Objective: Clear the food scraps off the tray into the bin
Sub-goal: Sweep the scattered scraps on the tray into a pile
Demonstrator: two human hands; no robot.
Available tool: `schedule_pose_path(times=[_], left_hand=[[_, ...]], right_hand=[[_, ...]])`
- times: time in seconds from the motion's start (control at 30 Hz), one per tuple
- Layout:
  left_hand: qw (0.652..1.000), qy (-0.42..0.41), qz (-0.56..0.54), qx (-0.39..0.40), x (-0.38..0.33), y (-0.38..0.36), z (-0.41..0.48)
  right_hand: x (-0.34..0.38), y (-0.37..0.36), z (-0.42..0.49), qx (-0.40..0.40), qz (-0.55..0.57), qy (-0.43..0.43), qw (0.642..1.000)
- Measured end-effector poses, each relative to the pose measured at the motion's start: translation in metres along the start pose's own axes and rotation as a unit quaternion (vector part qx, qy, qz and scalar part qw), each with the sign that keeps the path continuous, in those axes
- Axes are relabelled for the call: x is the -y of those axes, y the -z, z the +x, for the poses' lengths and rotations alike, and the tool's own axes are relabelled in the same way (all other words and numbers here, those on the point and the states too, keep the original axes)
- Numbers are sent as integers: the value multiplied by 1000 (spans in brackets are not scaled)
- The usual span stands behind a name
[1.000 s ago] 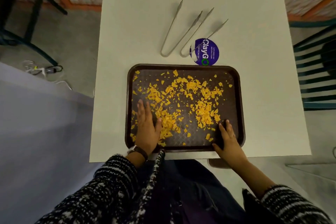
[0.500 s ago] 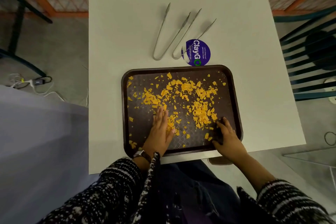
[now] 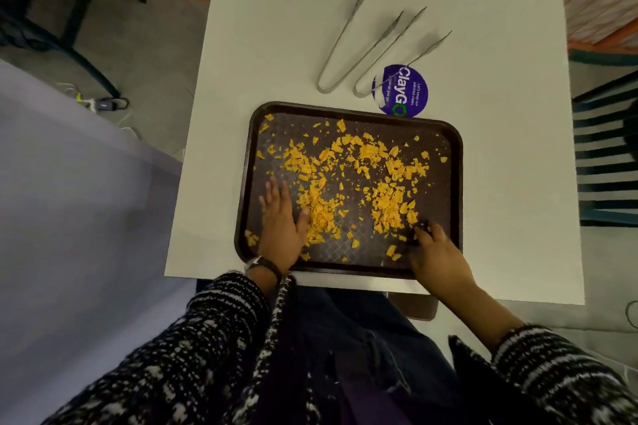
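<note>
A dark brown tray (image 3: 455,162) lies on the white table near its front edge, strewn with several yellow food scraps (image 3: 348,179). My left hand (image 3: 281,228) lies flat and open on the tray's near left part, thumb against a heap of scraps. My right hand (image 3: 435,252) rests on the tray's near right corner. Its fingertips are on a small dark thing that I cannot make out. No bin is in view.
Two metal tongs (image 3: 345,45) (image 3: 397,55) and a round purple sticker (image 3: 402,90) lie on the white table (image 3: 511,114) beyond the tray. A brown object (image 3: 414,306) shows under the table's near edge. A slatted chair (image 3: 607,155) stands at the right.
My left hand swept right into the scraps, then drew back to the tray's left side. The right hand stayed at the near right corner. The view shifted.
</note>
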State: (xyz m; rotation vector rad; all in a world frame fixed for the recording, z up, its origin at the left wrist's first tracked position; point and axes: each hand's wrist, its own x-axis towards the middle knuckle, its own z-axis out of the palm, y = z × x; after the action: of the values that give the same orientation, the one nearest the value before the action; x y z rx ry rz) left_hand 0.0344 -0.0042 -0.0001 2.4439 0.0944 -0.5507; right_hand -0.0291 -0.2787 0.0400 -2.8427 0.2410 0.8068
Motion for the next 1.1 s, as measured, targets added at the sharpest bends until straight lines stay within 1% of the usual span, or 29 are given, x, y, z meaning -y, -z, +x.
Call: schedule_pose_path(times=[0.07,0.13,0.17,0.2,0.27,0.33,0.4,0.43,0.53,0.6,0.67,0.73,0.77,0.87,0.93,1.03,1.1], left_hand=[[996,-55,-53,45,-15,-6,-3],[990,-81,-78,80,-23,-10,-10],[990,-79,-93,76,-23,-11,-14],[990,-74,-106,56,-21,-10,-18],[992,-45,-119,-16,-17,-7,-26],[988,30,-117,-94,-11,-3,-36],[980,102,-96,-142,-4,-3,-43],[978,123,-80,-152,0,-5,-45],[977,146,-23,-153,1,-13,-47],[976,158,13,-149,-3,-20,-46],[973,178,37,-145,-7,-26,-43],[969,191,46,-151,-10,-31,-41],[968,195,48,-153,-11,-33,-39],[966,204,49,-149,-10,-35,-35],[965,212,38,-150,-13,-35,-32],[958,242,2,-153,-25,-37,-27],[952,263,-26,-156,-34,-38,-25]], right_hand=[[-5,3,3,4,10,16,1000],[-7,6,6,0,34,27,999],[-7,7,7,-8,48,32,998],[-7,8,9,-19,60,39,997],[-8,8,14,-43,74,66,994],[-10,7,18,-61,101,92,989],[-12,5,23,-72,161,86,981],[-13,4,26,-81,189,76,976],[-17,-2,35,-124,241,14,962],[-14,-9,39,-133,241,-33,961],[-3,-18,40,-126,227,-45,965],[16,-23,39,-117,231,-38,965],[27,-24,39,-109,243,-19,964],[53,-24,33,-74,283,94,951],[57,-21,29,-68,293,133,944],[42,-14,26,-83,299,123,943],[20,-12,27,-95,288,86,949]])
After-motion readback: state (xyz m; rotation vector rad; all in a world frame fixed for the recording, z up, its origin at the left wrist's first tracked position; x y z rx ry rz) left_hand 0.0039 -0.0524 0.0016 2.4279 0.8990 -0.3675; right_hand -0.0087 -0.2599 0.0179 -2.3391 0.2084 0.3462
